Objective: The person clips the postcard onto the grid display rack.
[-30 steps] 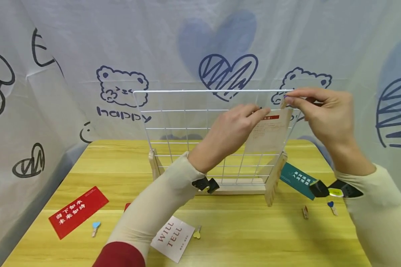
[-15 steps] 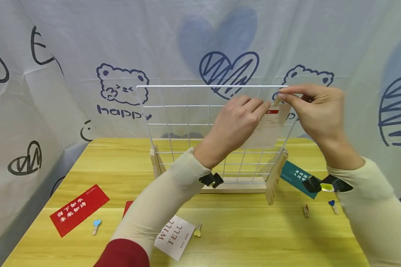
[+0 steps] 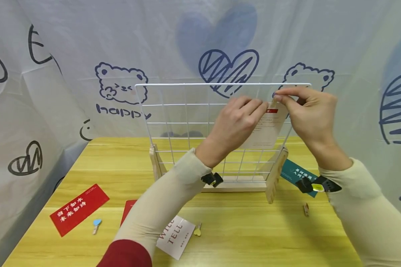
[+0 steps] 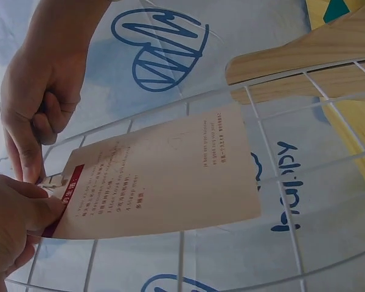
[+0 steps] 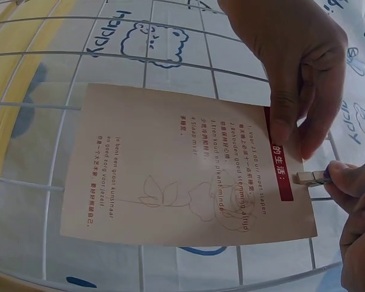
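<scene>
A pale printed card (image 3: pixel 265 131) with a red band stands upright against a white wire grid (image 3: pixel 187 105). My left hand (image 3: pixel 238 124) pinches the card's top edge, its thumb lying over the print in the left wrist view. Close beside it, my right hand (image 3: pixel 315 116) pinches a small wooden clothespin (image 5: pixel 313 177) between thumb and fingers. In the right wrist view the clothespin's tip overlaps the card's top edge near the end of the red band. Whether its jaws also take in a grid wire is hard to tell.
Wooden feet (image 3: pixel 274 176) hold the grid on a yellow wood table. Around it lie a red card (image 3: pixel 79 209), a white card (image 3: pixel 176 237), a green card (image 3: pixel 299 176), and clothespins with blue (image 3: pixel 97 224), yellow (image 3: pixel 198 230) and red (image 3: pixel 306 209) parts. A patterned cloth hangs behind.
My right hand has moved left with the clothespin, along the card's top towards my left hand. The left hand keeps its pinch on the card. My right arm now hides the dark-blue clothespin on the table.
</scene>
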The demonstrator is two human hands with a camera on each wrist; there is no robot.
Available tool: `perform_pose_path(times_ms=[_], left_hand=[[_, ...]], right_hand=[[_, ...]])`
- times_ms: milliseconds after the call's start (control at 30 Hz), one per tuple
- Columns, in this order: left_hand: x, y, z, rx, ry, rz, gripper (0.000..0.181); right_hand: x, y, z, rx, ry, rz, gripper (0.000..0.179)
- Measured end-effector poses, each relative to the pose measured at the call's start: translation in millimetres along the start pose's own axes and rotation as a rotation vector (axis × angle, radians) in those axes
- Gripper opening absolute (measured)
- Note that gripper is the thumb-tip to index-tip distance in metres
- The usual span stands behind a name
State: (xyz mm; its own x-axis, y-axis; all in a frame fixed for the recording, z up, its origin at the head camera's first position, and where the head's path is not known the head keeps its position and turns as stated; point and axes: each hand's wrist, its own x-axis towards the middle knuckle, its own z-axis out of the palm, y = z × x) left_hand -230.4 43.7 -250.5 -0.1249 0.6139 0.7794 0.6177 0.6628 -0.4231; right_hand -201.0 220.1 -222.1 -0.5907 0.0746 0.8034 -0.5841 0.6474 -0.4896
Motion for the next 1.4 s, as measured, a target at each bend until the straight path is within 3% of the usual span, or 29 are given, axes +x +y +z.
perform_pose_path(times_ms=[333,500,800,933,1167,1400], left_hand=[[-3.2,-0.7,6.7,-0.005,0.059,0.008,0.029],[-3.6,-1.1,7.9,-0.02,0.052,0.001,0.029],[-2.1,-2.1,6.7,-0.044,0.021,-0.001,0.029],[-1.6,-1.5,6.8,-0.071,0.018,-0.014,0.028],[-4.3,1.2,10.9,-0.066,0.084,-0.024,0.027],[-6.3,1.3,12.5,-0.046,0.116,-0.014,0.027]], right_hand=[[-3.2,-2.2,6.3,-0.085,0.014,0.023,0.011],[-1.9,-2.9,8.1,-0.112,0.008,0.036,0.01],[-4.2,1.8,9.5,-0.19,0.007,-0.14,0.012],[-2.1,1.4,8.9,-0.201,0.013,-0.149,0.01],[-2.2,0.6,5.5,-0.203,-0.015,-0.122,0.011],[-2.8,0.4,4.9,-0.252,-0.02,-0.259,0.014]])
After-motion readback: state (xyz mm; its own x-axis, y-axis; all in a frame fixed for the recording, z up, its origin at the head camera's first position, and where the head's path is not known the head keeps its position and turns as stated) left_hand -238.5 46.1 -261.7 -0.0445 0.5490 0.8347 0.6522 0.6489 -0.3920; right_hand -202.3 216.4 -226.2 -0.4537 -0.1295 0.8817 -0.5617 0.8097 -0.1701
